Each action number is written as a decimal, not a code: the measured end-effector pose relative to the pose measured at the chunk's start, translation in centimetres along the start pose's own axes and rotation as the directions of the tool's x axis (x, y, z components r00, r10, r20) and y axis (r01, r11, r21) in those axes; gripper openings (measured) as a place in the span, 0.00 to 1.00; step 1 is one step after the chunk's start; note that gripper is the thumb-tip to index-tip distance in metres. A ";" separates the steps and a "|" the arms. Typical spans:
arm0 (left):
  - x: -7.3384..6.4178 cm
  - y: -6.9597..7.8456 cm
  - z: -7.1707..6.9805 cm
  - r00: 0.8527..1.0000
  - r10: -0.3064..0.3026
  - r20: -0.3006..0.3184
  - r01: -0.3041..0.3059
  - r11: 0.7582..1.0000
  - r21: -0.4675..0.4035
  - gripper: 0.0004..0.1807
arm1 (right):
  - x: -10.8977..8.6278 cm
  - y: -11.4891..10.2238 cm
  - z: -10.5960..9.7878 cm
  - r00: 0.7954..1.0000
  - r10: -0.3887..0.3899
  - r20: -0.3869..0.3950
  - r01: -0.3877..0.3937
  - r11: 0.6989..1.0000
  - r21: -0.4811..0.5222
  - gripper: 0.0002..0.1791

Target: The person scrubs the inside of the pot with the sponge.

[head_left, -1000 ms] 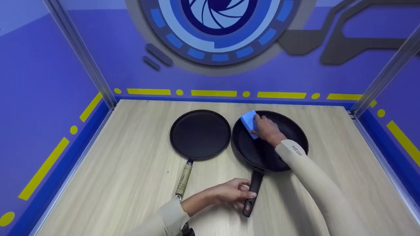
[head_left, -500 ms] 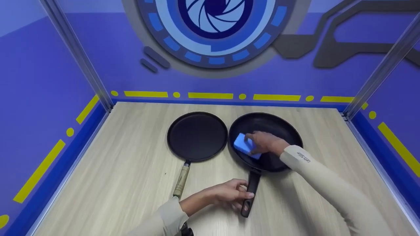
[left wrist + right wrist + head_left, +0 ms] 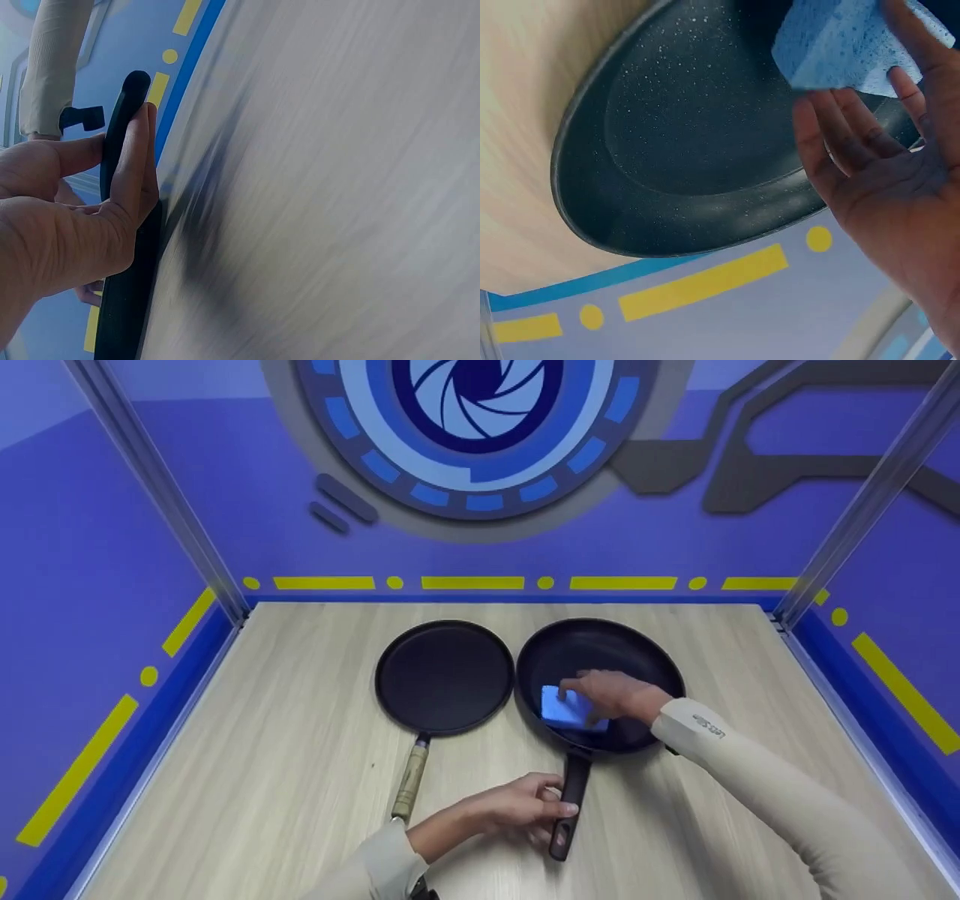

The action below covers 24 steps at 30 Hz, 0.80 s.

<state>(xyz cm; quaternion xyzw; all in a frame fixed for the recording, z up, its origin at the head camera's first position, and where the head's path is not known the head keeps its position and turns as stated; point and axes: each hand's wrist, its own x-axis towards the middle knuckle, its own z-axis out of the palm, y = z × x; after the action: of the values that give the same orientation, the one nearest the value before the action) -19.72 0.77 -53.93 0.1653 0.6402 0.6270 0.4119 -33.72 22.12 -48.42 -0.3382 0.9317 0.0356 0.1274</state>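
A deep black frying pan stands on the right half of the table, its black handle pointing toward me. My left hand grips that handle, thumb on one side and fingers on the other, as the left wrist view also shows. Inside the pan, near the handle end, my right hand holds a blue sponge against the inner surface. In the right wrist view the sponge is pinched between thumb and fingertips, and light specks dot the pan's dark inside.
A flat black crepe pan with a wooden handle lies just left of the frying pan, rims close together. The pale wood table meets a blue panel wall at the back, with side panels left and right.
My right hand has swept the sponge from the pan's far left side down toward the handle end, and the sponge has turned. The left hand keeps its grip. The head view has shifted slightly.
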 end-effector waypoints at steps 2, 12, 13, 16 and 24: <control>-0.1 -0.1 0.1 1.000 0.001 -0.006 -0.001 1.000 0.005 0.08 | 0.7 0.2 -0.1 0.999 -0.004 -0.041 0.003 1.000 -0.028 0.32; 0.0 -0.3 0.6 0.998 0.005 0.060 -0.004 1.000 -0.031 0.06 | 3.4 2.6 -0.2 0.989 0.099 -0.111 -0.090 0.993 0.082 0.29; 0.0 -0.3 0.6 0.998 0.004 0.067 -0.002 0.999 -0.033 0.06 | 3.5 2.8 -0.2 0.987 0.118 -0.105 -0.107 0.989 0.099 0.29; 0.0 -0.4 0.5 0.998 0.009 0.065 -0.007 0.999 -0.035 0.06 | 3.7 3.5 -0.3 0.979 0.180 -0.092 -0.166 0.976 0.142 0.29; 0.1 -0.2 -0.3 0.999 0.013 0.038 -0.011 0.999 -0.044 0.07 | 3.6 4.9 -0.1 0.932 0.354 -0.071 -0.340 0.927 0.158 0.29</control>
<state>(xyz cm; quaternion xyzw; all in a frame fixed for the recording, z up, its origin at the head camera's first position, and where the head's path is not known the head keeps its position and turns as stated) -19.93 0.61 -54.19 0.1720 0.6172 0.6403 0.4237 -39.50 23.63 -49.33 -0.1591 0.9821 -0.0258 0.0972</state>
